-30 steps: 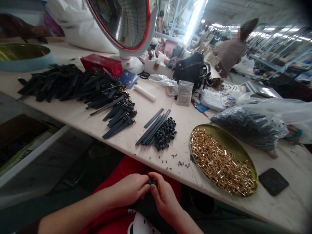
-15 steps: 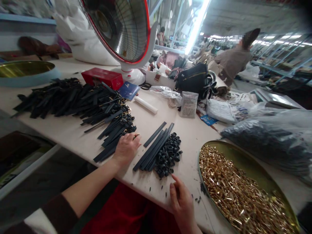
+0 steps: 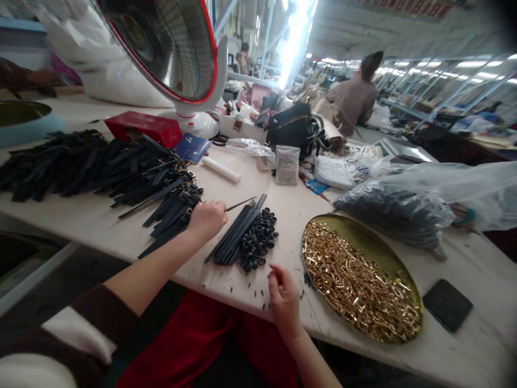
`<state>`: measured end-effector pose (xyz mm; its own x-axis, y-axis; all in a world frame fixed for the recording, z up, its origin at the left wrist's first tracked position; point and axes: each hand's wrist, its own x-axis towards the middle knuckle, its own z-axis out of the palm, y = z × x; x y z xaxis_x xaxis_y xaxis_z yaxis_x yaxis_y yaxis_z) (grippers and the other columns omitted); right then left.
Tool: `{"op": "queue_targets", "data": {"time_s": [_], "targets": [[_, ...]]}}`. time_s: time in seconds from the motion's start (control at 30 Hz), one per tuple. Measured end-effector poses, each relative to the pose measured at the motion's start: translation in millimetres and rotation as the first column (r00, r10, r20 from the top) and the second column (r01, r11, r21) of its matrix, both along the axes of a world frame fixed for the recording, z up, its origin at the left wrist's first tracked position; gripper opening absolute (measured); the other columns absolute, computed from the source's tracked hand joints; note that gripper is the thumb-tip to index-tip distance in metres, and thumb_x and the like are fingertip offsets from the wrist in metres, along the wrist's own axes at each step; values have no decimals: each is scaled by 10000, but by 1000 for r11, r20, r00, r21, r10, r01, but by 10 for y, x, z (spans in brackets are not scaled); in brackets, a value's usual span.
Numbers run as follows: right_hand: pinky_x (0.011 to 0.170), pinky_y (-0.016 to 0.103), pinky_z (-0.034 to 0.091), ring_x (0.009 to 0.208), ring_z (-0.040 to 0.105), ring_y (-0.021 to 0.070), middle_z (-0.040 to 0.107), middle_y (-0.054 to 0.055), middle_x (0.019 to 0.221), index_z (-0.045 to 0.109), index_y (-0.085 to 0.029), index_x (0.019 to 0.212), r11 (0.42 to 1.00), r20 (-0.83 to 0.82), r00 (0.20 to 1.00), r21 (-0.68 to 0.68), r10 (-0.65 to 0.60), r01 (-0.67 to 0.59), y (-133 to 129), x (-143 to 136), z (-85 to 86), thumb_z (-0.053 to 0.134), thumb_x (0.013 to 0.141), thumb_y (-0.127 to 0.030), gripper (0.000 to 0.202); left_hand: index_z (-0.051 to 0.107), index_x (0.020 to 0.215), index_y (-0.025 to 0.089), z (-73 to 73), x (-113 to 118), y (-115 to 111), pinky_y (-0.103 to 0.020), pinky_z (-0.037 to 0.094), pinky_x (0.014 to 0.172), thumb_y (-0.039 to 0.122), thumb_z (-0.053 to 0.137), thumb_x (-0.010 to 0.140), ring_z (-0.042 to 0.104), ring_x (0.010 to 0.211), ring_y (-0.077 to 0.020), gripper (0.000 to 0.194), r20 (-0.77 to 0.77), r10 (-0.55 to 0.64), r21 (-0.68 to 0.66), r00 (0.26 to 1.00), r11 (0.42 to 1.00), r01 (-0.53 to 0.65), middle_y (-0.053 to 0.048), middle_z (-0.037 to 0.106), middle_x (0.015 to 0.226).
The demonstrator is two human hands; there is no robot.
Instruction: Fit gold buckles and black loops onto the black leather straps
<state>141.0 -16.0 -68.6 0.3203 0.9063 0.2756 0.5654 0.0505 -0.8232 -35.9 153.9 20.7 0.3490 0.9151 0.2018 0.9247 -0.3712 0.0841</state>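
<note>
My left hand [image 3: 209, 220] is closed on one end of a thin black strap [image 3: 241, 203], whose other end points right and away over the table. Beneath it lies a bundle of flat black straps [image 3: 233, 237], side by side. Against their right side is a heap of small black loops [image 3: 258, 240]. My right hand [image 3: 284, 296] rests near the table's front edge, just below the loops; its fingers are loosely curled and slightly apart, with nothing visible in them. Left of my left hand, black straps with gold buckles [image 3: 173, 213] lie in a pile.
A round tray [image 3: 365, 231] of gold metal pieces stands at the right, with a dark flat rectangle [image 3: 447, 305] beside it. Behind are a plastic bag of dark pieces [image 3: 391, 213], a black bag [image 3: 288, 125], a red box [image 3: 143, 128] and a round heater [image 3: 161, 48]. A person [image 3: 351, 102] stands farther back.
The single strap that lay left of the bundle is now lifted in my left hand. My right hand stays by the loops, its fingers curled a little more. The view has swung right.
</note>
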Motion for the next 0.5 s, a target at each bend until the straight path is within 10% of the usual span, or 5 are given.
{"op": "queue_targets", "data": {"time_s": [0.1,0.23,0.37,0.5], "targets": [[698,314,471,752,580,177,614,65,847,548,-155,1002,999,64,997,-21,-45,47,135,167,144,397,856,-243,228,550,907,146,426,-128,-346,-285,423,746,299,421,825,595,832,-193,216,284,-5,126,959,991,-33,-79,626,903],[713,324,442,694,553,172,583,69,870,589,-161,946,999,157,988,-32,5,0,480,310,264,454,825,-248,201,450,920,182,778,-169,-980,-253,462,694,367,474,811,615,771,-150,215,813,-28,-31,582,995,91,-18,636,847],[716,324,416,694,545,185,578,53,800,628,-193,794,996,202,977,-71,72,-59,745,301,226,528,764,-198,104,413,879,190,505,-7,-1351,-199,397,450,394,463,790,503,426,-85,228,855,301,-476,422,778,410,67,558,564],[699,332,402,688,527,193,568,49,782,611,-193,769,989,209,971,-124,112,-87,804,298,130,542,735,-183,77,455,804,166,-32,183,-1370,-173,352,430,294,493,740,452,406,-58,148,662,630,-747,405,517,418,65,534,543]]}}
